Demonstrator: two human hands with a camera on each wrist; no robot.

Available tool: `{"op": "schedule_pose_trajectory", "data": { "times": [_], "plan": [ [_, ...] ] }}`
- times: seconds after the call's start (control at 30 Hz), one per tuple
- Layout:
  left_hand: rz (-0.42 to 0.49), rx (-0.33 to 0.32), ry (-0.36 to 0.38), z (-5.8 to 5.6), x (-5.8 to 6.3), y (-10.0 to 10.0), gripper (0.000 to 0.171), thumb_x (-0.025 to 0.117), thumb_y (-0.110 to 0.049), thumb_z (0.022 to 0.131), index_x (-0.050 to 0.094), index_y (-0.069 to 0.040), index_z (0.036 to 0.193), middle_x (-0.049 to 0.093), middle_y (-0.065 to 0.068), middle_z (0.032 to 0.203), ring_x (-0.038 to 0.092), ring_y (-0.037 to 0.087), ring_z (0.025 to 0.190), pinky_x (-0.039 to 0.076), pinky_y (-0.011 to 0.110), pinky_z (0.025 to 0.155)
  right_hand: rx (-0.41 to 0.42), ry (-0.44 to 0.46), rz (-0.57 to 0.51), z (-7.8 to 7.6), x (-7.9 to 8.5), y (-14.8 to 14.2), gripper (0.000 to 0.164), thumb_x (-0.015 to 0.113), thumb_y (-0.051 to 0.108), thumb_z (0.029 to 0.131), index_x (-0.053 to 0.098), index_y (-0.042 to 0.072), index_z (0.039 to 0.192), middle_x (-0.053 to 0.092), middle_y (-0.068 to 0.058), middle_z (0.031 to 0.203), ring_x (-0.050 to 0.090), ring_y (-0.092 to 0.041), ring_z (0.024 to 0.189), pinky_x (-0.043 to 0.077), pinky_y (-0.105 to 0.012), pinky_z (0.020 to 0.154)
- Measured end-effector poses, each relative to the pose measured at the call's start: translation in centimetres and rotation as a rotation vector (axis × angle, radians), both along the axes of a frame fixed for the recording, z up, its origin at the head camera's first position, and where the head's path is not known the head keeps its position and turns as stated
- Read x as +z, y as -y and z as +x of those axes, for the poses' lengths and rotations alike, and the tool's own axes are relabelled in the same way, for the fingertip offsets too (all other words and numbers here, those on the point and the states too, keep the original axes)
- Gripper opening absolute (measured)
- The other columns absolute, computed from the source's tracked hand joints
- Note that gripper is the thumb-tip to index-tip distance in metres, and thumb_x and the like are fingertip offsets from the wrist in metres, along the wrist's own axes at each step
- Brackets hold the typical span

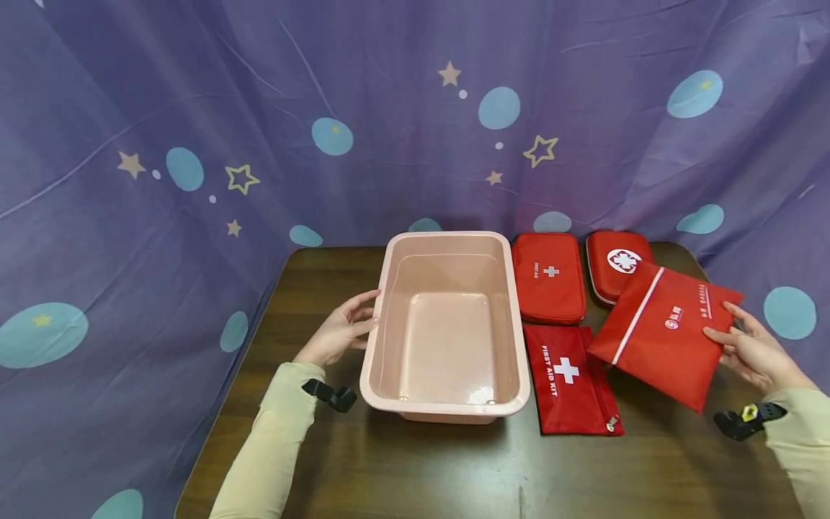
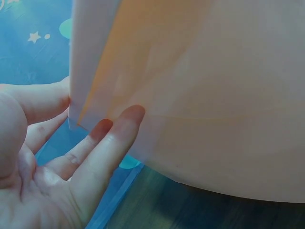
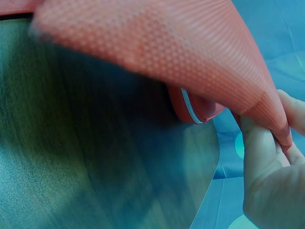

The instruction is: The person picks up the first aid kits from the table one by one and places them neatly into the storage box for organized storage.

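My left hand (image 1: 342,328) is at the left rim of a pink plastic basin (image 1: 371,382), nothing inside it. In the left wrist view, fingertips (image 2: 131,114) lie against the basin's outer wall under the lip, another finger at the rim's edge. Over on the right, my right hand (image 1: 755,349) pinches the edge of a flat red pouch (image 1: 655,339) with a white stripe and white print. Thumb on top, fingers beneath, it holds the pouch tilted above the table. The right wrist view shows the pouch's dotted underside (image 3: 157,47) over the wood.
Right of the basin lie a red first aid case (image 1: 550,299) with a cross and a red zip pouch (image 1: 558,404) marked FIRST AID KIT. A rounded red case (image 1: 606,267) stands behind the held pouch, partly covered. A patterned purple curtain (image 1: 389,86) borders the brown table (image 1: 415,476).
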State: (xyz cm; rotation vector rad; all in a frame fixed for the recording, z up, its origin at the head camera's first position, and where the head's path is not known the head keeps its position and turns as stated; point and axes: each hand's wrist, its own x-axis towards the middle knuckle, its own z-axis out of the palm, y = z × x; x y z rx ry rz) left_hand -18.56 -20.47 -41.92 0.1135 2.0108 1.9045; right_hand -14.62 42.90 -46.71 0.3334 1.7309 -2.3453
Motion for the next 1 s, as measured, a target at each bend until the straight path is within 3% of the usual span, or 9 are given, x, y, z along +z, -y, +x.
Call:
{"op": "schedule_pose_trajectory", "data": {
  "times": [0.13,0.33,0.5,0.77,1.0],
  "plan": [
    [-0.001,0.001,-0.003,0.0,0.0,0.0,0.063,0.054,0.002,0.092,0.028,-0.009,0.148,0.045,0.026,0.131,0.061,0.009,0.091,0.057,0.033,0.069,0.027,-0.004,-0.039,0.0,0.3,-0.1,0.072,0.053,0.004,0.095,0.012,0.042,0.140,0.058,0.010,0.087,0.062,-0.011,0.063,0.052,-0.024,0.050],
    [-0.003,-0.003,-0.012,0.0,0.1,0.0,0.063,0.054,0.002,0.092,0.028,-0.008,0.148,0.044,0.027,0.132,0.060,0.009,0.091,0.056,0.033,0.069,0.046,-0.010,-0.101,0.0,0.6,0.1,0.077,0.050,0.001,0.095,0.006,0.042,0.143,0.058,0.007,0.088,0.064,-0.012,0.068,0.053,-0.024,0.052],
    [0.004,-0.011,-0.018,0.1,0.0,0.1,0.063,0.055,0.001,0.092,0.027,-0.007,0.148,0.044,0.027,0.132,0.060,0.009,0.092,0.056,0.033,0.069,0.048,-0.045,-0.155,-0.1,0.5,0.4,0.071,0.048,-0.003,0.095,0.013,0.039,0.140,0.060,0.006,0.090,0.065,-0.012,0.071,0.053,-0.023,0.052],
    [0.014,-0.006,-0.004,0.1,0.0,0.0,0.063,0.054,0.003,0.092,0.028,-0.008,0.148,0.047,0.023,0.128,0.060,0.010,0.091,0.056,0.034,0.070,0.052,-0.062,-0.176,-0.4,1.0,0.9,0.077,0.046,-0.004,0.095,0.006,0.038,0.144,0.056,0.009,0.095,0.065,-0.013,0.072,0.054,-0.024,0.055],
    [0.006,-0.008,-0.011,-0.1,0.0,0.2,0.063,0.055,0.002,0.092,0.028,-0.007,0.148,0.049,0.020,0.125,0.060,0.010,0.090,0.056,0.035,0.070,0.050,-0.068,-0.205,-0.9,1.8,1.2,0.074,0.046,-0.006,0.094,0.010,0.038,0.142,0.059,0.005,0.093,0.066,-0.015,0.072,0.055,-0.026,0.054]
  ]
}}
